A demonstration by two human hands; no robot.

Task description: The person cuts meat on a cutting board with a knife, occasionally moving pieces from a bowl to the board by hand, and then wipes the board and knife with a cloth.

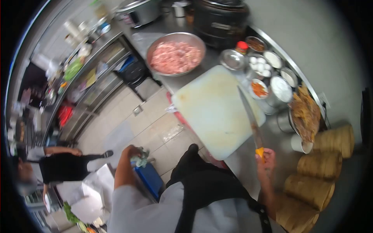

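My right hand [266, 160] is closed round the orange handle of a long knife [248, 110]. The blade lies over the right part of a white cutting board [213, 108], its tip pointing up and away from me. My left hand [134, 151] holds a crumpled greenish cloth [141, 157] out to the left, over the floor beside a blue object [149, 181]. Beyond the board stands a metal bowl [176, 73] of chopped pink meat [175, 57]. A small bowl of orange pieces [259, 89] stands by the board's right edge.
Metal tubs, white eggs [260, 66] and a red-capped jar [241, 47] line the wall. Cooked meat [305, 112] lies at the right, above woven baskets [319, 167]. A large dark pot [220, 25] stands behind. Another person [64, 167] stands at the left near shelves [105, 64].
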